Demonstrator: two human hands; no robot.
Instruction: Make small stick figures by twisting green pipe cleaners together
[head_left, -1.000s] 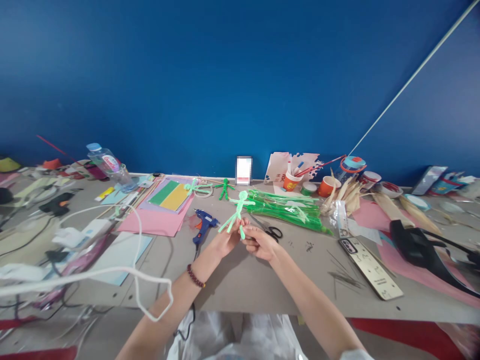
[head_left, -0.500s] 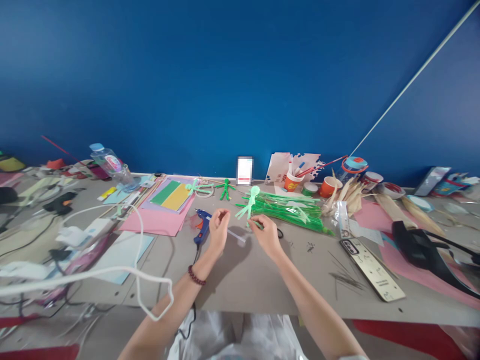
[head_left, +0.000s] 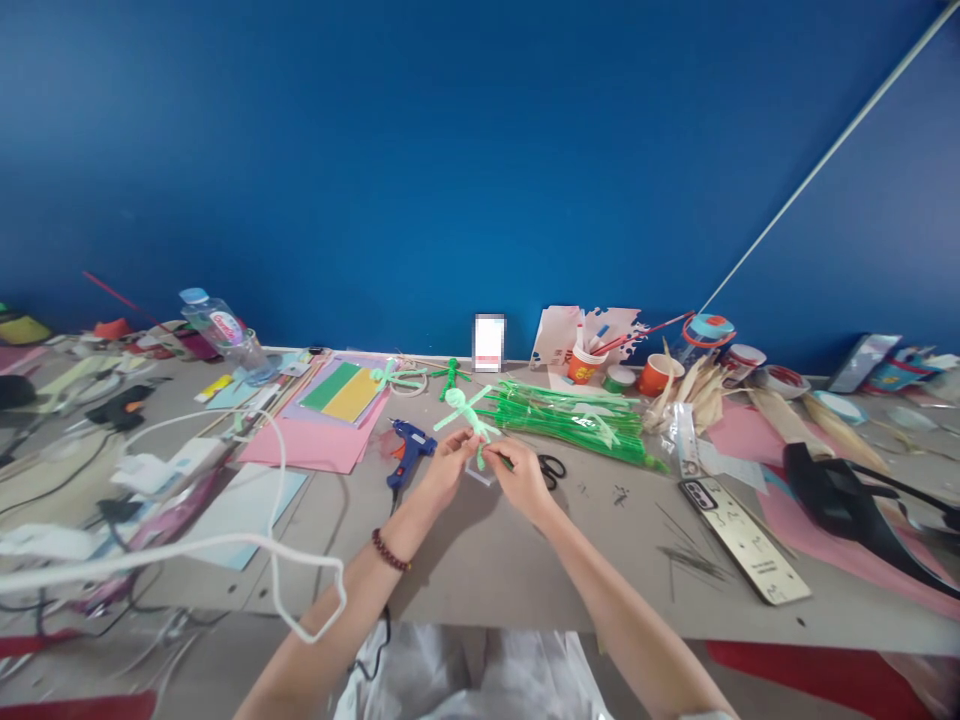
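A pale green pipe-cleaner figure [head_left: 463,404] with a round head and thin limbs is held above the table between my two hands. My left hand [head_left: 451,462] has its fingers closed on the figure's lower body. My right hand [head_left: 519,472] pinches its lower end from the other side. Beneath the hands, a clear glue stick [head_left: 480,476] lies partly hidden on the table. Black-handled scissors [head_left: 552,470] sit just right of my right hand. A blue glue gun [head_left: 409,452] rests left of my left hand.
Behind the hands stands a dark green pipe-cleaner figure [head_left: 453,378]; another pale green figure [head_left: 397,376] lies on coloured paper. Bundled green pipe cleaners [head_left: 577,420] are at the right, beyond them a paper cup of pens [head_left: 585,364]. A phone [head_left: 746,540] lies nearer. A white cable [head_left: 281,500] loops at left.
The figure has moved left and down and now leans left. My left hand has come in from the left and closed on it, while my right hand keeps its pinch.
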